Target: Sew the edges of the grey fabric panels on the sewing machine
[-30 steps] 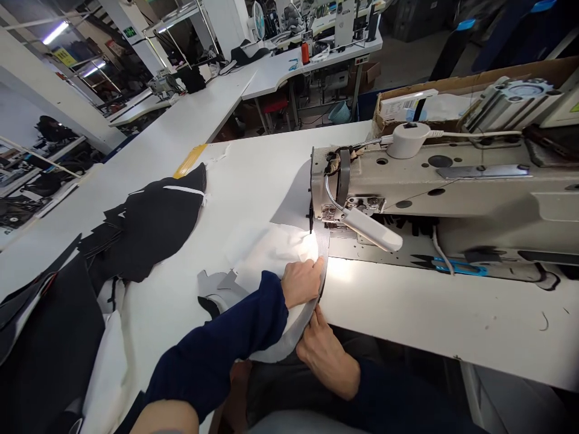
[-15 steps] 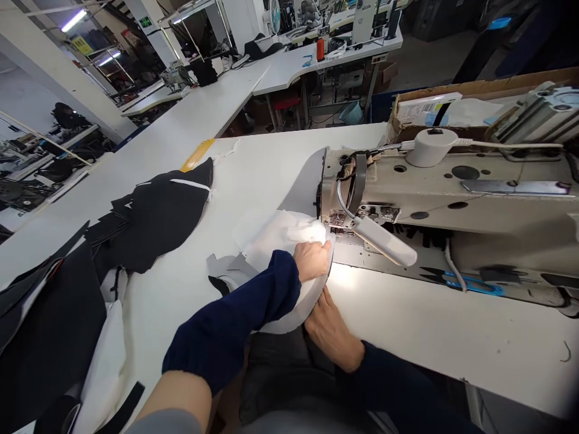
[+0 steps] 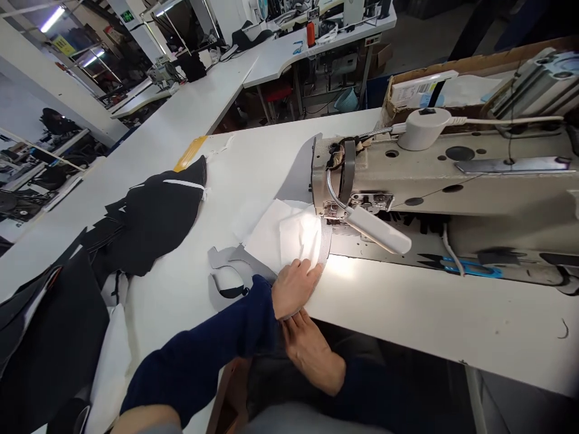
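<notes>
A white and grey fabric piece (image 3: 266, 238) lies under the head of a sewing machine (image 3: 362, 181), with folded white material on top lit by a lamp. My left hand (image 3: 296, 288) grips the fabric near its lower right edge, fingers curled onto it, a short way in front of the needle area. Just below, my right hand (image 3: 313, 352) holds the fabric's edge at the table's front edge. Its thumb is hidden, and the two hands almost touch. A grey cut-out part with a black curved bit (image 3: 231, 292) lies left of my left hand.
Dark cut fabric pieces (image 3: 158, 217) are piled at the left. Blue-handled scissors (image 3: 473, 269) lie beneath the machine arm. A white lamp (image 3: 379, 230) hangs beside the needle. A cardboard box (image 3: 393, 114) stands behind the machine; yellow tape (image 3: 190, 153) is on the table.
Both hands have shifted toward my body and slightly left, away from the needle. More of the white folded material is uncovered. The whole view has moved slightly.
</notes>
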Motion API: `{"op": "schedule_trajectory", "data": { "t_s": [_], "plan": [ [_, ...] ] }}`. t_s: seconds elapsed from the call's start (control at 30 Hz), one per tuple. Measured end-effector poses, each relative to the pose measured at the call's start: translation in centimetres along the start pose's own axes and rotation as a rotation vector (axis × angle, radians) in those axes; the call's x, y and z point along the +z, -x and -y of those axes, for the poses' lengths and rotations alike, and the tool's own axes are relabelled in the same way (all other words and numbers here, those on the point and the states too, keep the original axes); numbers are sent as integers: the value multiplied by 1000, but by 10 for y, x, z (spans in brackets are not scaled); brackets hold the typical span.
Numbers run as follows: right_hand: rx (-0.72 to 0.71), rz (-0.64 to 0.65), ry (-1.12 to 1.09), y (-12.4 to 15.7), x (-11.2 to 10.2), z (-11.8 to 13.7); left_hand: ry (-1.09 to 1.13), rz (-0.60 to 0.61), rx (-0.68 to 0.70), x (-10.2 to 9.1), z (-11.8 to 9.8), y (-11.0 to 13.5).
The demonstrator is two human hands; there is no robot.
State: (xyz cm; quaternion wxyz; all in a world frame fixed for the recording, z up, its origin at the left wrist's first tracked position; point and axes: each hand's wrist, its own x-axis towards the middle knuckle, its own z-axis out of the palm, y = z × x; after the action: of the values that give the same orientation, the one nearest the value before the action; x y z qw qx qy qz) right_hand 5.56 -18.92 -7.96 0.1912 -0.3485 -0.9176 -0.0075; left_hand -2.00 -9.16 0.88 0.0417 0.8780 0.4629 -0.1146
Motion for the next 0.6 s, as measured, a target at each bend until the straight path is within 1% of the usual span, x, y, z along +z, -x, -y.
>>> {"op": "schedule_trajectory", "data": {
  "t_s": [0.07, 0.17, 0.3, 0.6],
  "plan": [
    [-11, 20, 11, -1, -1, -1, -1, 10, 26, 4, -1, -3],
    [1, 26, 36, -3, -3, -1, 18, 20, 49, 4, 2, -12],
    [38, 3, 68, -7, -8, -7, 58, 9, 12, -1, 6, -25],
    [95, -72, -3, -19, -10, -31, 107, 32, -33, -11, 14, -61]
  ]
}}
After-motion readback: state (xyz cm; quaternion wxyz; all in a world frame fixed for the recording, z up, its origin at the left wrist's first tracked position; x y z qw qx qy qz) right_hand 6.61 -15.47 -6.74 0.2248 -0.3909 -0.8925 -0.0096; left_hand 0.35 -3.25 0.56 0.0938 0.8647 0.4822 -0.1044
